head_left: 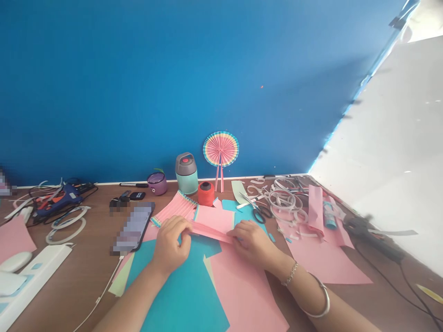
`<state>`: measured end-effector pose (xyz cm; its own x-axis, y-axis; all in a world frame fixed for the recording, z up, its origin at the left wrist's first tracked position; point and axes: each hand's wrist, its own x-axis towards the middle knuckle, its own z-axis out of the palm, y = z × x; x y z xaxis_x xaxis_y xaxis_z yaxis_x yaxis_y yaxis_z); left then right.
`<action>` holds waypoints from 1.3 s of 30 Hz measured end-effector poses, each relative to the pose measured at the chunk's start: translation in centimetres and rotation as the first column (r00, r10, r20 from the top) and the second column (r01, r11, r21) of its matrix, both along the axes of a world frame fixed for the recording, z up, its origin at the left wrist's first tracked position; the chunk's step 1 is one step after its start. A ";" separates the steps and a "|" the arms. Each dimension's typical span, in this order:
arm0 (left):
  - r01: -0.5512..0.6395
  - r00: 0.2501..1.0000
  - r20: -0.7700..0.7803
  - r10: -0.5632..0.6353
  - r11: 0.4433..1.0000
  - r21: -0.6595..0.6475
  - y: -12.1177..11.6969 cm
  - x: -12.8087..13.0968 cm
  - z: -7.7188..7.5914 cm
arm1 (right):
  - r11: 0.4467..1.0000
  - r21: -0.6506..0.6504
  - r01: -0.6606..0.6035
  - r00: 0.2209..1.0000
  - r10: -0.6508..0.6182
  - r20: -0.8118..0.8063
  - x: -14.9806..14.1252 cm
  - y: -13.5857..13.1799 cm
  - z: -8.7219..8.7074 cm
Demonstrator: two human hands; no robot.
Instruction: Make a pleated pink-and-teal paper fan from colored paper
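My left hand (169, 244) and my right hand (254, 242) both pinch a narrow folded strip of pink paper (211, 232), one at each end, held just above the table. Under the hands lie a teal paper sheet (183, 290) and a large pink sheet (242, 290). A pleated pink accordion fold (176, 207) lies just behind my left hand. My right wrist wears a silver bangle and a thin bracelet.
A phone (133, 227) lies left of my left hand. Behind stand a mint bottle (186, 174), an orange roll (206, 192), a purple cup (157, 183) and a round paper fan (220, 150). Scissors (258, 211), tape rings (284, 198), pink scraps, glue guns (57, 200) lie around.
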<state>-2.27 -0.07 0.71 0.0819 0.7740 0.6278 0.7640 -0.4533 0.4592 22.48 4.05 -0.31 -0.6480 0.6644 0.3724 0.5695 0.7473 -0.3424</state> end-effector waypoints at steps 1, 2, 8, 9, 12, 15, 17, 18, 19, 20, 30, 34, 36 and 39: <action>0.043 0.999 0.000 -0.043 0.999 -0.020 -0.4 0.2 0.1 | 0.999 -0.036 -0.013 0.995 0.009 -0.097 0.0 -0.1 0.0; 0.084 0.996 -0.003 -0.085 0.994 -0.062 -0.8 0.4 0.3 | 0.997 -0.076 -0.029 0.983 0.014 -0.183 -0.1 -0.2 0.1; 0.250 0.954 0.284 -0.097 0.780 -0.574 -2.0 3.1 0.7 | 0.987 -0.099 -0.123 0.916 0.075 -0.395 -0.8 -1.4 0.4; 0.305 0.922 0.381 -0.074 0.745 -0.593 -1.9 3.6 0.6 | 0.987 -0.043 -0.156 0.921 0.129 -0.367 -0.9 -1.7 0.3; 0.355 0.850 0.526 -0.015 0.756 -0.551 -1.7 4.7 -0.2 | 0.963 0.114 -0.243 0.949 0.261 -0.177 -1.4 -2.2 -0.1; 0.199 0.905 0.426 0.025 0.858 -0.473 -1.6 4.6 -0.9 | 0.935 0.231 -0.271 0.956 0.289 -0.049 -1.5 -2.6 -0.2; 0.079 0.957 0.287 0.032 0.927 -0.367 -1.6 4.2 -1.0 | 0.917 0.350 -0.190 0.969 0.233 -0.085 -1.3 -2.8 -0.1; 0.037 0.978 0.207 0.023 0.958 -0.283 -1.7 3.9 -0.9 | 0.899 0.421 -0.120 0.974 0.189 -0.127 -1.2 -3.0 0.0; 0.006 0.993 0.118 0.016 0.983 -0.186 -1.7 3.6 -0.7 | 0.870 0.491 -0.047 0.974 0.149 -0.171 -1.1 -3.2 0.1; -0.014 1.000 0.025 0.016 0.995 -0.094 -1.7 3.3 -0.6 | 0.834 0.552 0.019 0.971 0.116 -0.208 -1.0 -3.4 0.2; -0.052 0.882 -0.462 -0.091 0.956 -0.289 -1.0 3.4 -1.2 | 0.944 0.328 0.049 0.998 -0.059 0.022 -1.5 -1.6 0.1; -0.024 0.884 -0.450 -0.128 0.948 -0.318 -0.9 3.4 -1.3 | 0.973 0.230 -0.034 0.996 0.014 0.090 -1.4 -1.3 0.0; -0.018 0.885 -0.449 -0.126 0.952 -0.305 -0.9 3.3 -1.3 | 0.970 0.240 -0.036 0.995 0.013 0.097 -1.3 -1.2 -0.2; -0.001 0.875 -0.461 -0.151 0.949 -0.314 -0.8 2.9 -1.1 | 0.968 0.248 -0.027 0.990 -0.009 0.144 -1.3 -1.0 -0.8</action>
